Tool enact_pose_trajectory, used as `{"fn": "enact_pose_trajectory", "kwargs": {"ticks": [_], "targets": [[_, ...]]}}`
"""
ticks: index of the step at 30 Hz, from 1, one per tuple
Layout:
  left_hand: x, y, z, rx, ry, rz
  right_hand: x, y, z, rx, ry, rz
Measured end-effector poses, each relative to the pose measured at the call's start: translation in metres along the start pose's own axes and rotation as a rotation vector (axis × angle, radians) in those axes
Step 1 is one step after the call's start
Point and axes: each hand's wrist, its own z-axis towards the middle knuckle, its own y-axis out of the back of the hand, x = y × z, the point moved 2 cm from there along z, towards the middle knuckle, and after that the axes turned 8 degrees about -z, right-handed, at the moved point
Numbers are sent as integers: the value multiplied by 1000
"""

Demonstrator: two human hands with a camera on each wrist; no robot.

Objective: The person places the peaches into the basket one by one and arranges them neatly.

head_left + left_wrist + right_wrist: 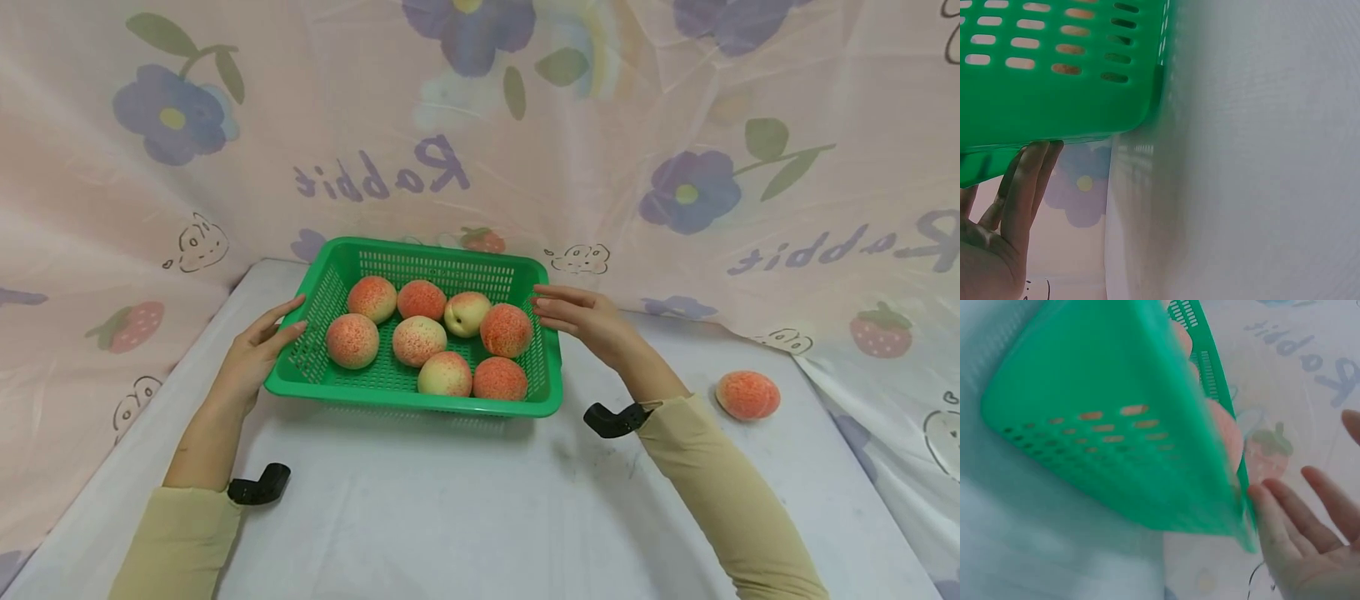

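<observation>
A green plastic basket [420,402] with slotted walls holds several red-and-yellow peaches [352,341]. At its left end my left hand [251,362] has fingers and thumb reaching to the rim. In the left wrist view, the fairly straight fingers [1025,187] of that hand touch the basket's outer side [1054,109] below the rim. My right hand [592,325] is at the right end, its fingers extended over the rim. The right wrist view has the fingertips of the right hand [1310,544] against the rim's edge, with the palm apart from the wall.
A single peach [748,395] lies on the white tabletop [420,508], right of the basket and beyond my right forearm. Behind the table hangs a pink printed cloth [525,167]. Black wrist-worn pieces [258,485] stick out from both sleeves.
</observation>
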Motion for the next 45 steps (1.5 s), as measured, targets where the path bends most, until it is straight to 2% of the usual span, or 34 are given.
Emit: {"fn": "enact_pose_trajectory", "kwargs": {"ticks": [8,18,23,32,36,42,45], "targets": [[-1,0,0,-1,1,3,-13,17,-11,-63,33,37],[-2,0,-1,4,-7,6,-32,31,-22,-181,58,116],[-2,0,-2,4,-7,0,-41,37,-28,-262,63,112],[-2,-1,-1,1,-14,-17,-57,50,-38,-566,-2,166],[-2,-1,-1,-2,-7,-12,-63,56,-42,-731,-20,188],[-1,-1,0,-1,-3,-10,-74,67,-50,-1004,28,126],[-2,-2,-1,0,-7,-9,-80,73,-54,-1102,56,75]]}}
